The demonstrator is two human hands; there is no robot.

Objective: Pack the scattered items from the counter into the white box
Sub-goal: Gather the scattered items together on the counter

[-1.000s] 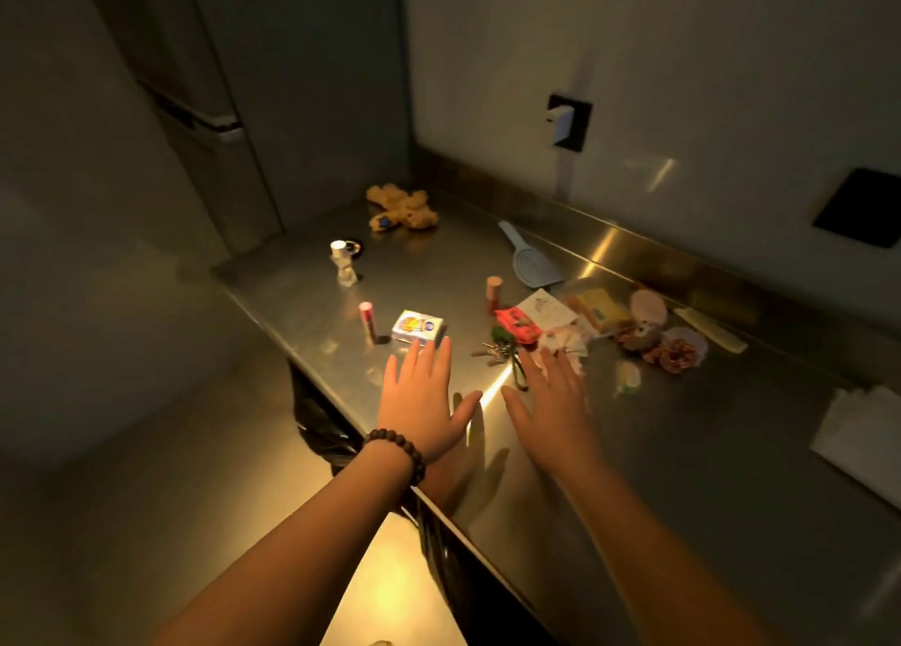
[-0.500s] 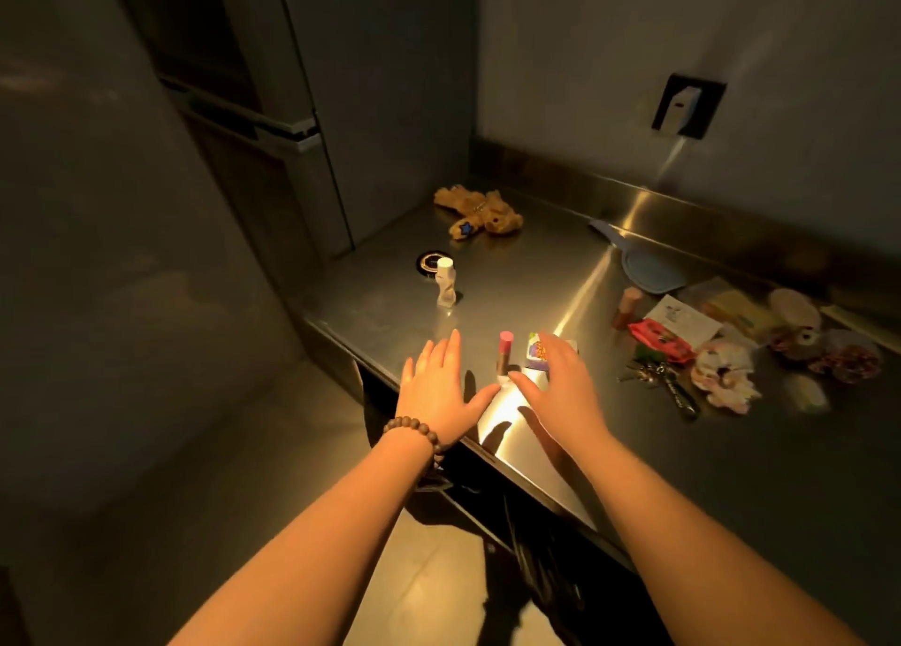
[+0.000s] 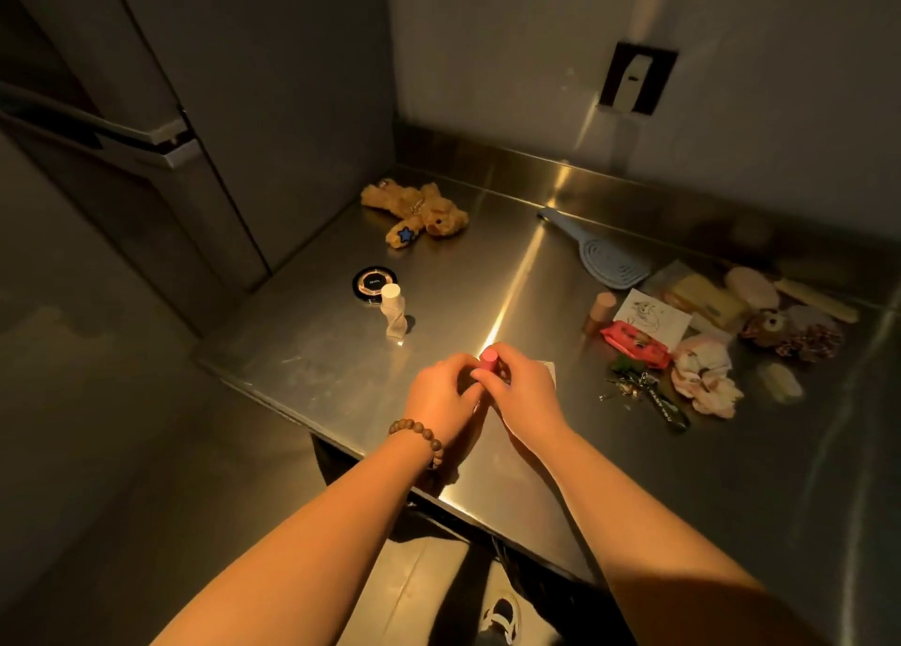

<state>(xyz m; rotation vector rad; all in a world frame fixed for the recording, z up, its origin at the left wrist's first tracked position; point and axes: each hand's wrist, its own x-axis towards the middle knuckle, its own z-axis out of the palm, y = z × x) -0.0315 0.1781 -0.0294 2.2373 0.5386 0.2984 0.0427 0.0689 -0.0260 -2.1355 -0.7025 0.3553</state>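
Two hands, left hand (image 3: 441,389), right hand (image 3: 521,392), grip on pink-capped tube (image 3: 489,360), label unreadable

1. A tall grey steel refrigerator (image 3: 205,109) with a horizontal bar handle is seen at ten o'clock, beside the counter's end.
2. A black wall socket holding a white plug (image 3: 636,79) is mounted at one o'clock.
3. A white patterned shoe (image 3: 502,618) is seen at six o'clock on the floor.

Both hands, flat and apart before, now meet: right hand (image 3: 524,392) and left hand (image 3: 441,392) pinch the pink-capped tube (image 3: 489,360).
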